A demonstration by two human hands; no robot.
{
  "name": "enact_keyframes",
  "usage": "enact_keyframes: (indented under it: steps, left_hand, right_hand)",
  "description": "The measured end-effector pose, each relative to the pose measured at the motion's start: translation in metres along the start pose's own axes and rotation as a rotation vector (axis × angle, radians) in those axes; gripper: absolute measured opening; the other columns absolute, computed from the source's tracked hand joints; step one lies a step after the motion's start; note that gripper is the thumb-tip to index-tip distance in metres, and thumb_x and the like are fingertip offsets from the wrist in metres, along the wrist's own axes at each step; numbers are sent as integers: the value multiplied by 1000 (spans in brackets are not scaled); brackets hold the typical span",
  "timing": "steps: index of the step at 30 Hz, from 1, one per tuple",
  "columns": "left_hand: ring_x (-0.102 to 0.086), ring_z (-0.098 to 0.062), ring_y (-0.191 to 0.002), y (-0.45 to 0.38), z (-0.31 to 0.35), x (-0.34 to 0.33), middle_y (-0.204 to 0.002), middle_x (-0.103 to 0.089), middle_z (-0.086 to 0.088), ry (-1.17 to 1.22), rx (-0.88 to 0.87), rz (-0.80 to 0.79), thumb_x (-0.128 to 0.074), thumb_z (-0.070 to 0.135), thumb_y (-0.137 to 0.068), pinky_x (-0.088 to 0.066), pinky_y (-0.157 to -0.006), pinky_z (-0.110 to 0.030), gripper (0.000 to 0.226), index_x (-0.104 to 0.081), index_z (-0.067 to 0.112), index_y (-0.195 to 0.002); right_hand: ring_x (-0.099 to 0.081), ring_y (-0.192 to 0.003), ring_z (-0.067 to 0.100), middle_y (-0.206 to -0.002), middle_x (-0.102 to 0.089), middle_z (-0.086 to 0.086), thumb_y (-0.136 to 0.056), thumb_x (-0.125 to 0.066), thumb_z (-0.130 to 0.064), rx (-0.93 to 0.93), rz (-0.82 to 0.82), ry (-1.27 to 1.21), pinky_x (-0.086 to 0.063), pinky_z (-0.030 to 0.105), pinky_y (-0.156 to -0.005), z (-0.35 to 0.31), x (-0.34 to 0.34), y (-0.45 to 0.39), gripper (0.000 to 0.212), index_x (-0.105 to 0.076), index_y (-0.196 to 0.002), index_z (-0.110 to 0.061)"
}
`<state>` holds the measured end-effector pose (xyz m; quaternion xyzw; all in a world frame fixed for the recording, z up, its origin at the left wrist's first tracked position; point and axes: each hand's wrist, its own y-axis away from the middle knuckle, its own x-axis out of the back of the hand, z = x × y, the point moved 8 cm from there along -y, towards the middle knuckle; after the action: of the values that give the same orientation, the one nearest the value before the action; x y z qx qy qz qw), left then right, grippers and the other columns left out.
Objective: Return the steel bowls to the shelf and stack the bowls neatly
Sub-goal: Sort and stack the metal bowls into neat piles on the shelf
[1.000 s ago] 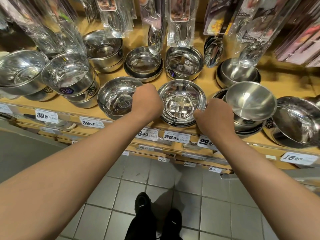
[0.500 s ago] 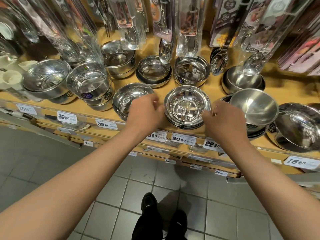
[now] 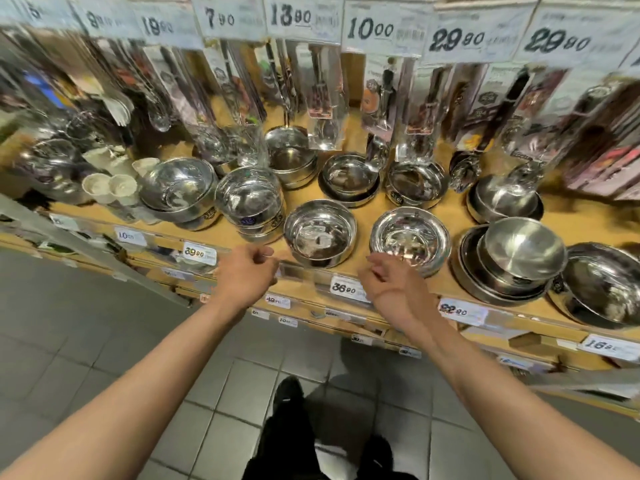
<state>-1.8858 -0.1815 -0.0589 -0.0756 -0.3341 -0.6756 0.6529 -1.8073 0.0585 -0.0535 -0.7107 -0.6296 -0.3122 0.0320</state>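
Observation:
Several steel bowls stand on the wooden shelf (image 3: 408,206). A shallow stack of bowls (image 3: 410,239) sits at the front middle, with a deeper bowl (image 3: 320,233) to its left. My left hand (image 3: 247,275) hovers in front of the shelf edge, below and left of the deeper bowl, with fingers loosely curled and holding nothing. My right hand (image 3: 391,285) hangs palm-up just in front of the shallow stack, fingers relaxed and empty. A matte bowl (image 3: 523,247) lies tilted on a stack of plates at the right.
Packaged utensils (image 3: 322,98) hang over the back of the shelf. More bowl stacks (image 3: 251,200) fill the left side, and a large bowl (image 3: 606,285) sits far right. Price tags (image 3: 344,287) line the shelf edge. Grey floor tiles (image 3: 104,341) and my shoes lie below.
Both hands have let go of the shallow stack's rim and drawn back toward me, off the shelf. The camera has tilted up, showing the upper price tags.

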Motion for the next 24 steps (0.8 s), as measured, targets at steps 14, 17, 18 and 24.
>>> enact_keyframes:
  steps: [14,17,18,24]
  left_hand:
    - [-65,2,-70,-77,-13,-40,-84,-70,13,-4,-55,-347,-59,28,-99,-46,-54,-7,7,-65,27,-96]
    - [-71,-14,-95,-80,-22,-46,-99,-71,12,105,-5,-409,-62,24,-96,-59,-91,-32,11,-62,34,-94]
    - [-70,-18,-101,-80,-26,-49,-102,-69,13,138,25,-431,-62,24,-96,-57,-97,-41,14,-60,37,-93]
    - [-75,-10,-84,-87,-36,-59,-86,-74,3,247,104,-436,-57,28,-103,-57,-98,-43,17,-66,28,-88]
  right_hand:
    - [-69,-99,35,-98,-74,13,-95,-67,-29,-402,254,85,-50,34,-79,3,-58,-74,23,-68,-104,-7]
    - [-67,-95,34,-97,-70,15,-92,-68,-20,-445,264,139,-45,31,-76,2,-49,-78,24,-67,-109,-3]
    - [-64,-92,33,-96,-69,15,-91,-67,-18,-447,265,160,-41,30,-74,1,-46,-80,21,-66,-108,-5]
    - [-67,-98,35,-102,-72,14,-93,-69,-21,-398,419,90,-42,30,-74,-9,-43,-72,27,-66,-114,-5]
